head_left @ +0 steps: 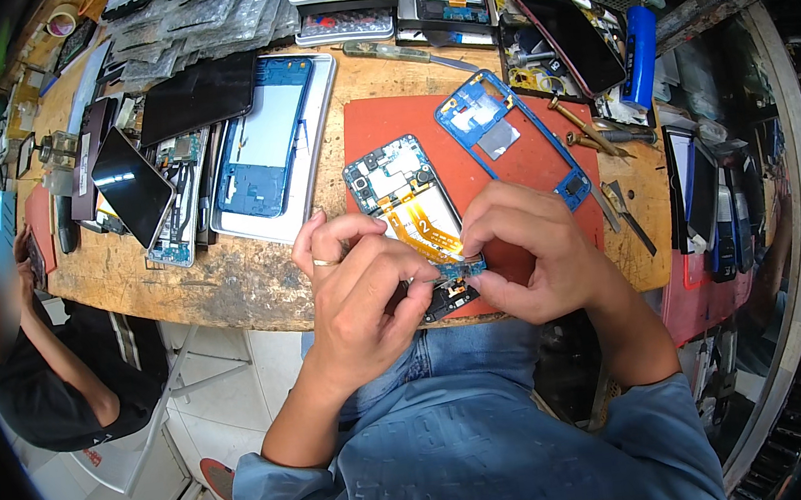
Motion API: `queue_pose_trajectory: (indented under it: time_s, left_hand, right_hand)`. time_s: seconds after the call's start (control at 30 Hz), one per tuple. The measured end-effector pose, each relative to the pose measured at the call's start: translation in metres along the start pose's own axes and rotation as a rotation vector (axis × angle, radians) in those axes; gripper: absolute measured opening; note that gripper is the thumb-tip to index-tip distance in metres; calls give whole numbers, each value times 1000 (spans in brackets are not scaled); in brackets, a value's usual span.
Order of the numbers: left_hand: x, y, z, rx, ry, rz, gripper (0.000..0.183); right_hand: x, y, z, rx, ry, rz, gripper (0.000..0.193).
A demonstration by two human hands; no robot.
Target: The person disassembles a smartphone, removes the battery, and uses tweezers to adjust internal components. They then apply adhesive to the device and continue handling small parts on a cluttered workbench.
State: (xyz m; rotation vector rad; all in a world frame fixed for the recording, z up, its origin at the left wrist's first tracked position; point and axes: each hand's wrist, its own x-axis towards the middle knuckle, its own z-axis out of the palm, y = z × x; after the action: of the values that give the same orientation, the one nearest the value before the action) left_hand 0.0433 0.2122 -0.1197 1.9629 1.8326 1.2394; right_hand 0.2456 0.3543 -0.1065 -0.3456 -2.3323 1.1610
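An opened phone [395,174] lies face down on a red mat [372,121], its cameras, boards and white battery area exposed. Orange flat cables [434,239] run down over it to a small blue circuit board [459,269] at its lower end. My left hand [362,303], a ring on one finger, pinches at the board's left end. At its right end, the thumb and forefinger of my right hand [532,251] close on the board. My fingertips partly hide what they grip. Beyond my right hand, a blue phone mid-frame [467,118] rests on the mat.
Tweezers [629,216] and screwdrivers [575,122] lie at right. Phones [199,97], a blue phone housing in a white tray [321,92], and bubble-wrap pouches [191,23] crowd the left and back. A blue cylinder [639,59] stands back right. Another person [72,372] sits at far left.
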Motion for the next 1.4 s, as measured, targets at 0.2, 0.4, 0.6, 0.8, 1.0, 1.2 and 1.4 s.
queue_pose_trajectory:
  time_s: [0.2,0.4,0.6,0.8,1.0,1.2,1.4]
  left_hand:
    - [2,2,0,-10,-1,9,18]
    - [4,0,3,-87,-10,-26,24]
    - [6,-5,4,-166,-9,-53,26]
    - [-6,-3,9,-109,56,4,17]
    - [-5,-13,31,-211,60,106,13]
    - [-9,-17,34,-213,163,110,16]
    - [-7,-20,30,-290,161,134,16]
  right_hand:
    - [0,-1,-2,13,-1,3,27]
    - [-4,0,-2,18,-8,49,19]
    - [-5,3,0,0,27,48,16]
    - [0,5,8,-95,44,-134,22]
    - [35,-37,-30,-32,486,-138,16]
    - [188,-175,-41,-290,162,-394,18]
    - [334,-226,14,-50,370,-447,24]
